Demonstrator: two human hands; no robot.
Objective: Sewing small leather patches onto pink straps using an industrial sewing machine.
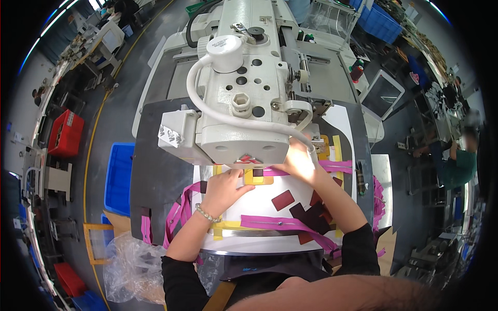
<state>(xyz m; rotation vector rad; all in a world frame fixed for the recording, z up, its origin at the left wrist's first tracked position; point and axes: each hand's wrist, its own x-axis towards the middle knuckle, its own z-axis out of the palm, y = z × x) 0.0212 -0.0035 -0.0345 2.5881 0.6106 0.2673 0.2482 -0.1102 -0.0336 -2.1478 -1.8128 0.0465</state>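
Beneath the head of a white sewing machine (244,137), both my hands work at a small yellow frame (267,180) with a dark patch in its opening. My left hand (224,191) lies at the frame's left side, open, thumb apart from the fingers; the machine partly hides its fingertips. A magenta zipper (334,166) runs leftward under my right hand (301,161), whose fingers are closed on it beside the frame. Glare and the machine head cover part of that hand. Another magenta zipper (275,223) lies nearer me, across a yellow-taped white sheet.
Dark red patches (283,200) and dark brown pieces (311,216) lie by my right forearm. More magenta zipper (179,215) hangs left of my left arm. A blue bin (118,179) and clear plastic bag (132,267) are on the left. A tablet-like screen (383,96) stands right.
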